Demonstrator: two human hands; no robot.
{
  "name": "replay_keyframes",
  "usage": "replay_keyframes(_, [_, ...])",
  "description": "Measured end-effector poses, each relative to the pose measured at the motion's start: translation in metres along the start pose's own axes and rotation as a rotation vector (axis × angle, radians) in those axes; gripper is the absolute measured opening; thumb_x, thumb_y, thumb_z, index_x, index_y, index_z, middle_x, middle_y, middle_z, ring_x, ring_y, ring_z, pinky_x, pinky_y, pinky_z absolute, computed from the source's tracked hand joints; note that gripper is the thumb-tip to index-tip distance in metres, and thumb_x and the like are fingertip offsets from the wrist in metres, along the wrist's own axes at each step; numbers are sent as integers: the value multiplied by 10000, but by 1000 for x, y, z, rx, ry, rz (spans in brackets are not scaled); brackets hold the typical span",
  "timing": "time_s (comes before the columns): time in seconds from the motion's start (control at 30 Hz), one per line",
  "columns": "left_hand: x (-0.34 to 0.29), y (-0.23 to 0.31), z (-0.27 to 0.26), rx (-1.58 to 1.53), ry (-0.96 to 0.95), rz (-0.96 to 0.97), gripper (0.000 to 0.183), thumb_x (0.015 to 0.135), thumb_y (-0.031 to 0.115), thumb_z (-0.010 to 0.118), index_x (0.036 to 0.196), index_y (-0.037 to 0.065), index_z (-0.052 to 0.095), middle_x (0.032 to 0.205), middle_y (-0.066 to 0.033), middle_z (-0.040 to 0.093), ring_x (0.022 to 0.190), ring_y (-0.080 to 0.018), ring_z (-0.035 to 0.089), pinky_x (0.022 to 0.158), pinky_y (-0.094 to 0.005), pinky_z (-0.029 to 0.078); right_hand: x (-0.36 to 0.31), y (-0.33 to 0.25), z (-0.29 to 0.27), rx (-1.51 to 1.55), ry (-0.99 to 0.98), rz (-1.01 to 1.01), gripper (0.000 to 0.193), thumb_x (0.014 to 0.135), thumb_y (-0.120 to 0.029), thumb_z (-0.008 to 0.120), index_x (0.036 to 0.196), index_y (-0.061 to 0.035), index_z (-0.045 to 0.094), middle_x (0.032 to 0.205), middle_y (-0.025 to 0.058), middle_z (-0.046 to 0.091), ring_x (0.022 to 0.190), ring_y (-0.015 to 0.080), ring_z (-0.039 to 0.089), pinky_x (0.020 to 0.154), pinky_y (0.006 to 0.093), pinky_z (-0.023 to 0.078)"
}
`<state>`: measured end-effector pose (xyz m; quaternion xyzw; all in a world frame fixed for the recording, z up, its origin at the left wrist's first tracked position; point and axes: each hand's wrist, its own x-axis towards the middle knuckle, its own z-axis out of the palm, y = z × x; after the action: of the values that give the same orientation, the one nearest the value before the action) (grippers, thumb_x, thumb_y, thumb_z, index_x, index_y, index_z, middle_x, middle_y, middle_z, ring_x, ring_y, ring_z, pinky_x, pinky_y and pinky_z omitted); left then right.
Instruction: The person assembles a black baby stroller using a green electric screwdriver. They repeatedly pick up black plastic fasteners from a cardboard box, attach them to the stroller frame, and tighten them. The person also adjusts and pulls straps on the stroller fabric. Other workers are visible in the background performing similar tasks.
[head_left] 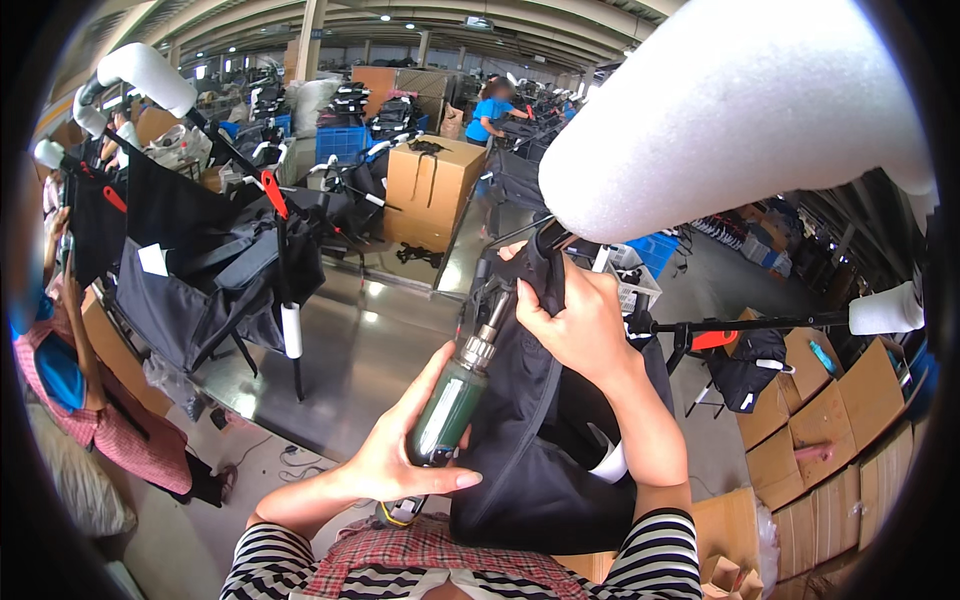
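Note:
My left hand (392, 448) is wrapped round the green body of an electric screwdriver (447, 405). The tool's metal nose tilts up and away, and its tip meets a dark part beside my right fingers; the exact contact is hidden. My right hand (592, 325) pinches the black fabric and frame end at that spot, thumb near the tip. Black fabric (515, 470) of what looks like a folding stroller or chair hangs below, against my front. Just above my right hand, a thick white foam sleeve (720, 110) covers part of the frame.
A metal-topped table (350, 310) lies ahead. Another black fabric frame (220, 270) with red levers stands at left, near a co-worker in a checked apron (110, 420). A cardboard box (425, 190) sits farther off. Open cartons (830, 420) are at right. Another person (490, 110) works far back.

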<state>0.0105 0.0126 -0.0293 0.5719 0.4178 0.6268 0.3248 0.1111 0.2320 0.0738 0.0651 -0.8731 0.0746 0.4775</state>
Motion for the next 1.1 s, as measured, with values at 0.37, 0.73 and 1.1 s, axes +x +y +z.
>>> replay_keyframes(0.37, [6,-3,8,-54,30,4,1162,778,-87,758,1625,141,-4,1003,-105,606,805,-146,632,672,-285,540,-4,2,4,-46,52,-11,391,803,-5,685,1185,27,604,672,172,641,609,346,675,550,413,530])
replay_keyframes(0.73, [17,-6,30,-571,-6,-43,1077,828,-153,575,1622,244,-35,872,-129,556,611,-182,614,615,-347,557,-8,-3,0,-24,13,100,310,853,22,660,1161,-14,648,884,157,734,723,288,739,642,356,568])
replay_keyframes(1.1, [-21,-37,-25,-161,-58,-173,1180,769,63,822,1626,160,17,938,-138,602,652,-177,617,592,-311,536,-33,-15,-53,12,-202,216,548,893,-226,742,1341,13,535,1139,243,679,1024,380,690,872,421,552])
